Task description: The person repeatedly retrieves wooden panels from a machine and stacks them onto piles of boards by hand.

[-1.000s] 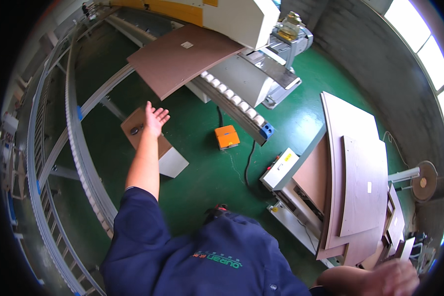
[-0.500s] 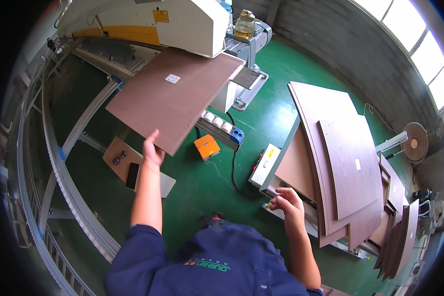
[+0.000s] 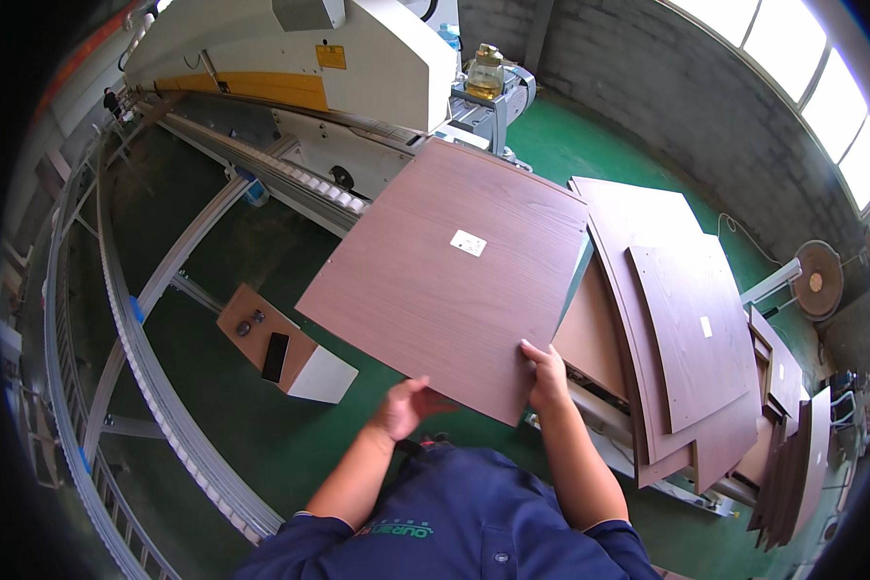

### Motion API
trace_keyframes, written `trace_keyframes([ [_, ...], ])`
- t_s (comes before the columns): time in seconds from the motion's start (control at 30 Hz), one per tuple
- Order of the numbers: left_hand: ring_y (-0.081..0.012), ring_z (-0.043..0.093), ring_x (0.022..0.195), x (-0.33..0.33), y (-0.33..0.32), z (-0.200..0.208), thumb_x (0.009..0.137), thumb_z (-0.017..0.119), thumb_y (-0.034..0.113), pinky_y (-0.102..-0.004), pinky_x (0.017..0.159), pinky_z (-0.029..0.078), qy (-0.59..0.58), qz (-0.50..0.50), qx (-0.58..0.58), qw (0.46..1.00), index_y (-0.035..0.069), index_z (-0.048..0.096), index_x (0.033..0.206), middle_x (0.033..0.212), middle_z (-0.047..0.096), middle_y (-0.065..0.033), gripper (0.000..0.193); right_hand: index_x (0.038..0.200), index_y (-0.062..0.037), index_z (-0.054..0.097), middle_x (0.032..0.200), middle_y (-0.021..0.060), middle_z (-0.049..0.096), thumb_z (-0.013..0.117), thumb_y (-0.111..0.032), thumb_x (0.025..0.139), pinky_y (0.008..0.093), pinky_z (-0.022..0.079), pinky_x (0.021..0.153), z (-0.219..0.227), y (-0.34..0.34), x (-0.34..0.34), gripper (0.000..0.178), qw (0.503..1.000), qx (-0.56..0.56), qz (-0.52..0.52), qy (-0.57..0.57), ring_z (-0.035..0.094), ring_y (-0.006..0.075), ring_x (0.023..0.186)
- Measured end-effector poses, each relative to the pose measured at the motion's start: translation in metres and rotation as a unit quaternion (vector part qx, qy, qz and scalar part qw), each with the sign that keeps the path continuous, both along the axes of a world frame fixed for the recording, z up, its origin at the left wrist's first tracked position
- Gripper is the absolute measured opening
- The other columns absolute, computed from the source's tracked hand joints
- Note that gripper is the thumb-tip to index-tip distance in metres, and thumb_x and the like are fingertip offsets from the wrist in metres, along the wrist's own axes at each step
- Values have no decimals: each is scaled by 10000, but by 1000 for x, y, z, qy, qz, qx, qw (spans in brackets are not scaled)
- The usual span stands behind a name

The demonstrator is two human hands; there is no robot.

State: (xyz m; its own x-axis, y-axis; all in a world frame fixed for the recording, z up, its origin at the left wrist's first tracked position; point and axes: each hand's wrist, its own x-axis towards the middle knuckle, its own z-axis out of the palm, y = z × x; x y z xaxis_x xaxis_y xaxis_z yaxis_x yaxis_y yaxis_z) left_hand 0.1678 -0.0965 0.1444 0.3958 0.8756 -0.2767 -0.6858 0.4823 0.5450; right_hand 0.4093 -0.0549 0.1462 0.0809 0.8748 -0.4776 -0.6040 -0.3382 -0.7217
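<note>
A brown wood-grain panel (image 3: 406,280) with a small white label is held up in front of me, slightly tilted. My right hand (image 3: 548,377) grips its right edge close to the near corner, thumb on top and the other fingers hidden beneath. At the near edge, my left hand (image 3: 403,410) has its thumb by the rim and its fingers reaching under the board. Beyond the panel stands a long white and yellow machine (image 3: 387,72), whose rail of white rollers (image 3: 329,188) runs off to the left.
To the right, several brown panels (image 3: 691,329) lie stacked on a stand. A box-like piece (image 3: 324,375) at the left carries a black phone (image 3: 275,357) and small dark objects. Curved metal roller rails (image 3: 135,358) bound the left side. A round fan (image 3: 815,280) stands far right.
The panel has come away from the machine, toward me and to the right. My right hand, formerly off it, now grips its right edge; my left hand has shifted nearer and rightward.
</note>
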Motion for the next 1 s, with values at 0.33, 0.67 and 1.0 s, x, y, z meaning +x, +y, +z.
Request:
trace_keyframes([
  [0.33,-123,497,827,-181,122,5,873,589,354,-281,736,416,608,246,121,745,77,582,1020,883,548,-2,313,1135,27,523,1050,158,627,615,-34,850,382,515,819,14,-32,38,305,991,-58,-65,-102,627,242,905],
  [0.67,-255,653,929,-49,134,-5,907,451,524,-351,827,480,668,75,103,733,-18,694,1004,1004,696,-135,602,1144,47,558,1011,149,642,698,-124,796,330,513,767,4,-87,72,412,952,-55,-158,-254,626,202,865],
  [1.0,-209,625,953,168,108,41,941,433,454,-322,842,469,490,-9,247,836,-47,630,1117,1061,666,-106,566,1151,70,529,1034,158,635,665,-49,814,334,525,782,36,-240,183,382,895,48,-412,-162,632,205,890],
])
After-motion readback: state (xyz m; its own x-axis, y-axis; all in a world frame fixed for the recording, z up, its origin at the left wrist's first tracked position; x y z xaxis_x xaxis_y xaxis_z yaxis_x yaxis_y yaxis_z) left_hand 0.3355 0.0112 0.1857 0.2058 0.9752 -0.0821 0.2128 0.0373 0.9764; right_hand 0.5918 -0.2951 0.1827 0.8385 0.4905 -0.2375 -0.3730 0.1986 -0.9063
